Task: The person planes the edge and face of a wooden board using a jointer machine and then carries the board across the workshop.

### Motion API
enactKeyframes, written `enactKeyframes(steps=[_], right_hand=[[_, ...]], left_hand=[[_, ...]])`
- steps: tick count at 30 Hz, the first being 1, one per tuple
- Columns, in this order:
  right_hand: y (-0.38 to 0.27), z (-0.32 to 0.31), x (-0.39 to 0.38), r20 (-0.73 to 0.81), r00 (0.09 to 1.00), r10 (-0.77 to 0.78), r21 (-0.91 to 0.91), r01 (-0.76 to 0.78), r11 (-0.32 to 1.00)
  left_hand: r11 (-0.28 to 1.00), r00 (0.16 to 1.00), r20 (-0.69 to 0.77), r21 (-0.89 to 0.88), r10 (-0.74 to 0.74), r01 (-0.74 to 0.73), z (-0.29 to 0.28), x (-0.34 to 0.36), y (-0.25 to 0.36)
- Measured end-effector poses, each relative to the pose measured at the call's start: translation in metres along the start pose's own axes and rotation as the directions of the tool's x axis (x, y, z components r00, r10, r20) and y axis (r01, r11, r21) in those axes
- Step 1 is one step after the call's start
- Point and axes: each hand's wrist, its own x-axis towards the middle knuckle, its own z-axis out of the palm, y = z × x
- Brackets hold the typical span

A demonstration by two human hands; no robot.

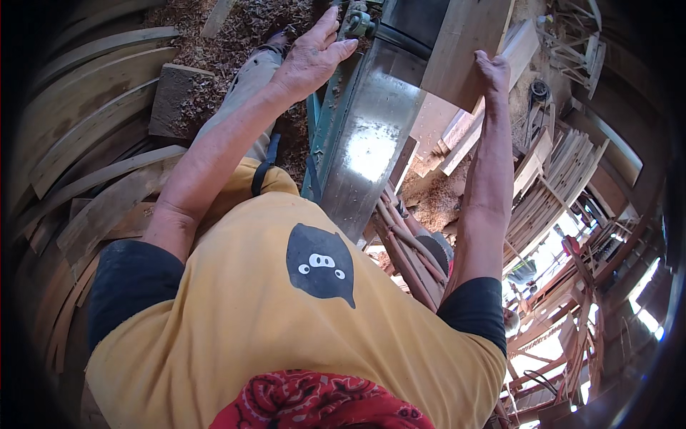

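Pressing wooden board with right hand, left hand grip open beside it

Wooden board on machine table, curved planks left, stacked slats right.

I see my left hand with fingers spread, resting at the left edge of the shiny metal machine table, touching a small green fitting. My right hand presses the near end of a wooden board lying on the table's far right. Sawdust on floor, curved planks stacked left
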Motion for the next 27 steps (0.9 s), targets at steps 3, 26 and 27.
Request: enactKeyframes(steps=[3, 26, 27], right_hand=[[0.011, -0.007, 0.024, 0.017, 1.000, -0.026, 0.050, 0.025, 0.998], [0.005, 0.016, -0.338, 0.045, 0.999, -0.012, 0.145, 0.005, 0.989], [0.016, 0.017, -0.327, 0.042, 0.999, -0.026, 0.243, 0.015, 0.970]], left_hand=[[0.908, 0.986, -0.098, -0.387, 0.133, -0.161, 0.023, 0.017, -0.042], [0.997, 0.962, 0.260, -0.037, 0.078, -0.071, 0.265, -0.032, -0.038], [0.996, 0.961, 0.265, -0.046, 0.083, -0.073, 0.267, -0.025, -0.031]])
